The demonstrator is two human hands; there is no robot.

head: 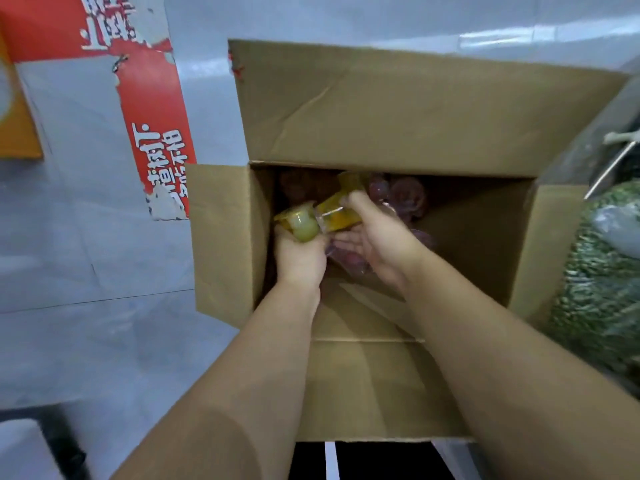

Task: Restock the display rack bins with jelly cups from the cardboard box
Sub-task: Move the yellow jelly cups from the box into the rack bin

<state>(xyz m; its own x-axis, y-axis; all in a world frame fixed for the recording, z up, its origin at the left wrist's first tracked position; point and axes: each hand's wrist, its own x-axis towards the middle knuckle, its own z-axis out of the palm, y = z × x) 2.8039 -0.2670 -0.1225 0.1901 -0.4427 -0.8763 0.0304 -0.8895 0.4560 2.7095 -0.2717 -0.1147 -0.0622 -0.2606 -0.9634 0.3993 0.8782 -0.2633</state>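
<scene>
Jelly cups (341, 211) lifted inside the box (398, 116).
Left hand (300, 258) grips a green cup (302, 223); right hand (377, 240) pinches yellow ones.

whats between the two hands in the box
In the head view, the left hand grips a green jelly cup; orange cups lie between it and the right hand.

My one camera sits on my head, looking steeply down and forward, close over the open cardboard box (381, 133) at frame centre, my forearms rising from the bottom edge.
</scene>
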